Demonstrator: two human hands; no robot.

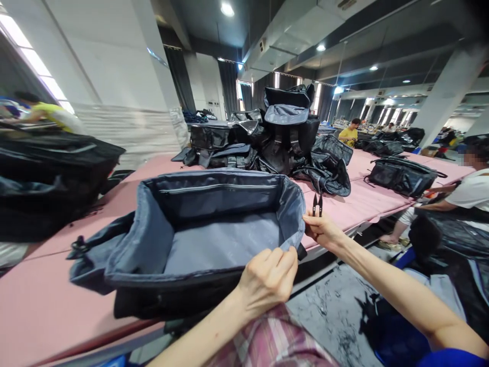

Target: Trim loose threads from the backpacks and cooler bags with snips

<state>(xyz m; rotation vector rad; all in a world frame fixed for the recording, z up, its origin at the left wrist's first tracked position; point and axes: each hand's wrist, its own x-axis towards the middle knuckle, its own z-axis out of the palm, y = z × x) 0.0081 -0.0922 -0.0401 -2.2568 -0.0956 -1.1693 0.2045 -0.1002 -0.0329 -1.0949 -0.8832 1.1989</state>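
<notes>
An open black bag (225, 239) with a grey-blue lining lies in front of me, its mouth facing up. A zipper (219, 188) runs along the inner far wall. My left hand (269, 275) is closed on the bag's rim at the near right corner. At the right end of the rim, my right hand (324, 232) is closed around small black thread snips (317, 205), whose blades point up and stand slightly apart. Its fingertips touch the bag's edge; the rest of the snips is hidden in the hand.
The bag rests on a long pink-covered table (49, 306). A heap of black bags (282, 142) stands behind it, and more dark bags (49, 183) are at the left. One person in white (471, 191) is at the right beside another black bag (403, 176).
</notes>
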